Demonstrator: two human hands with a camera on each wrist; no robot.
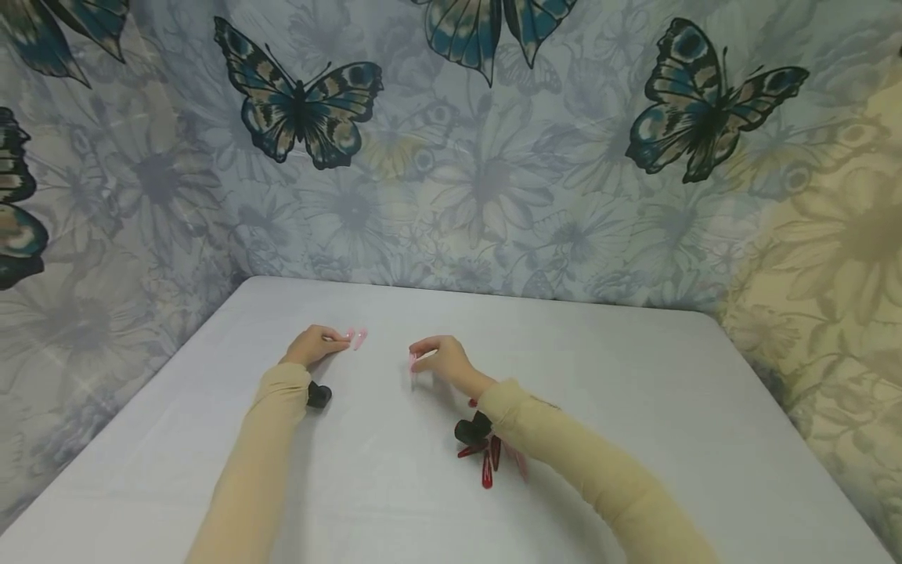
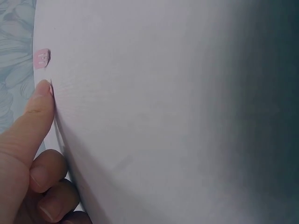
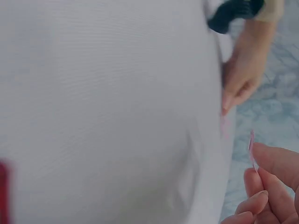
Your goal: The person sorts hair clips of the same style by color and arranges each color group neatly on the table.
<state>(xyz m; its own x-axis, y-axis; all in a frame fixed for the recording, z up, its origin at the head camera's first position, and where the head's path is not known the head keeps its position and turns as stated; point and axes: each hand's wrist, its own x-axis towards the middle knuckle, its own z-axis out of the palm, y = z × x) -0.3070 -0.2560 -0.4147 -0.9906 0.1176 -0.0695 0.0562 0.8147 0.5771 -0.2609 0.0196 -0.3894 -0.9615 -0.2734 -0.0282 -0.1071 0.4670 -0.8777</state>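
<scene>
My left hand [image 1: 313, 345] is at the far left of the white table, its thumb and fingertips pinching a pink snap hair clip [image 1: 348, 334]. Just right of it lies a second pink hair clip [image 1: 360, 339], whose wide end [image 2: 41, 59] shows beyond my thumb in the left wrist view. Above the table, my right hand [image 1: 447, 363] holds another pink hair clip [image 3: 251, 147] upright between thumb and fingers. Below my right wrist lie several red hair clips [image 1: 487, 470] and a pink clip [image 1: 521, 465], partly hidden by the sleeve and wrist camera.
The white tabletop [image 1: 634, 392] reaches back to a hanging cloth [image 1: 486, 180] printed with flowers and butterflies. Black wrist cameras sit on my left wrist [image 1: 319, 395] and right wrist [image 1: 472, 429]. At the right wrist view's left edge, a blurred red clip [image 3: 3, 191] shows.
</scene>
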